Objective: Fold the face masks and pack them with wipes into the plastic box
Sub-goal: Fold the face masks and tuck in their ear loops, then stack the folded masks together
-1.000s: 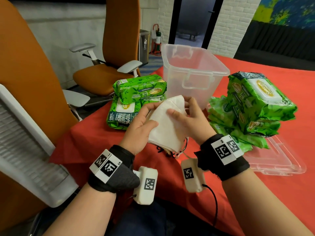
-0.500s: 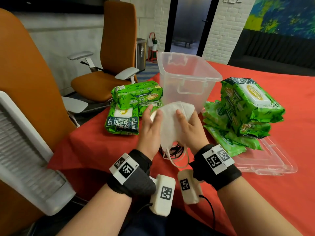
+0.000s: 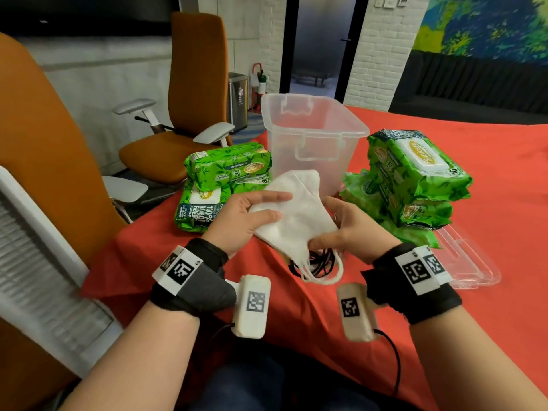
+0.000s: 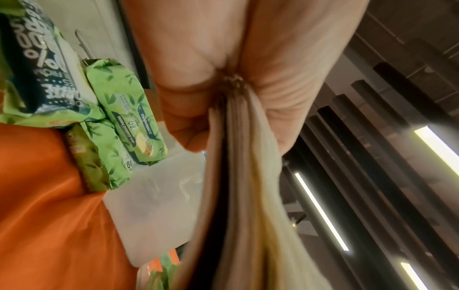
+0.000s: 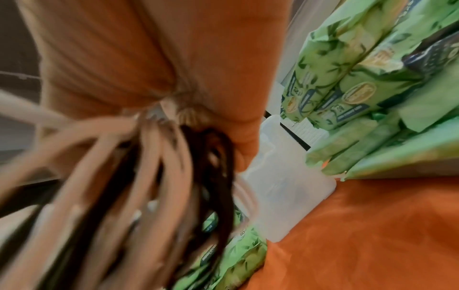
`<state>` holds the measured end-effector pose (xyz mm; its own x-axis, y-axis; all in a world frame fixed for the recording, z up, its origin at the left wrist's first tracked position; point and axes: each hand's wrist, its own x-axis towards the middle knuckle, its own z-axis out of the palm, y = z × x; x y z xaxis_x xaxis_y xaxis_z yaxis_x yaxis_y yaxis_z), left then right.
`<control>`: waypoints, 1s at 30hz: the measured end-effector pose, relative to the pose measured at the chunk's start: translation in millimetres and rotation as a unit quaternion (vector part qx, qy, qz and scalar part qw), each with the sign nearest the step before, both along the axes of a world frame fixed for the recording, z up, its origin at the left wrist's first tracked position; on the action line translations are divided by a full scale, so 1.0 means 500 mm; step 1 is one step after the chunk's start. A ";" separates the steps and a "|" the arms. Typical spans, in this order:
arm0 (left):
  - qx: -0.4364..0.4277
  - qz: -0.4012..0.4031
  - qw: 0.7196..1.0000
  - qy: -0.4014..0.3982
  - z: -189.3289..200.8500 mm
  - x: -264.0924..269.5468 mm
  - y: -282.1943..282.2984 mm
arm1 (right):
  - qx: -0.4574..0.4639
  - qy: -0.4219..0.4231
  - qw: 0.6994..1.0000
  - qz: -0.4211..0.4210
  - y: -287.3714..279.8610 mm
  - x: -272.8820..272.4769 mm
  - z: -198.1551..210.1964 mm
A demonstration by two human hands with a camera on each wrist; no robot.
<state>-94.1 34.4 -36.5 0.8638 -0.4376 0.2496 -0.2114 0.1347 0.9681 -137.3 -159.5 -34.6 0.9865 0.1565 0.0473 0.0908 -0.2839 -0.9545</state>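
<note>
Mouth of clear plastic storage box [image 3: 311, 134] at upper centre is left unobstructed from above. Box is flanked closely by stacked green wipe packs at centre left [image 3: 225, 179] and taller leaning green wipe pile at right [image 3: 415, 185]. Bare strip of red tablecloth [image 3: 296, 307] is seen at lower centre. Clear flat plastic lid [image 3: 468, 262] is lodged under right pile. Orange office chairs [image 3: 189, 93] are crowded along left frame edge.

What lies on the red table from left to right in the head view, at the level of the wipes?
Left stack of green wipe packs → clear plastic box → right stack of green wipe packs → clear box lid.
</note>
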 end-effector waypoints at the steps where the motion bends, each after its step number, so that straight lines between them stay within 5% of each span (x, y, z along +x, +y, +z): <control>1: -0.008 0.023 1.000 0.004 0.000 0.004 0.003 | 0.014 -0.007 1.000 -0.019 -0.006 -0.006 -0.001; 4: -0.033 0.081 0.996 -0.004 0.004 0.012 0.007 | 0.085 -0.026 0.994 -0.066 -0.016 -0.020 -0.002; 15: 0.010 0.056 0.995 -0.079 0.024 0.032 0.012 | 0.095 -0.043 0.994 -0.031 -0.018 -0.021 0.009; 19: 0.072 0.003 0.990 -0.124 0.024 0.049 -0.004 | 0.025 -0.130 0.990 -0.050 -0.008 0.005 0.020; 24: 0.085 -0.021 0.988 -0.128 0.024 0.081 -0.029 | -0.038 -0.183 0.981 0.050 0.013 0.035 -0.003; 30: 0.085 0.002 0.993 -0.077 0.024 0.148 -0.051 | -0.078 -0.147 0.986 0.008 -0.043 0.077 -0.001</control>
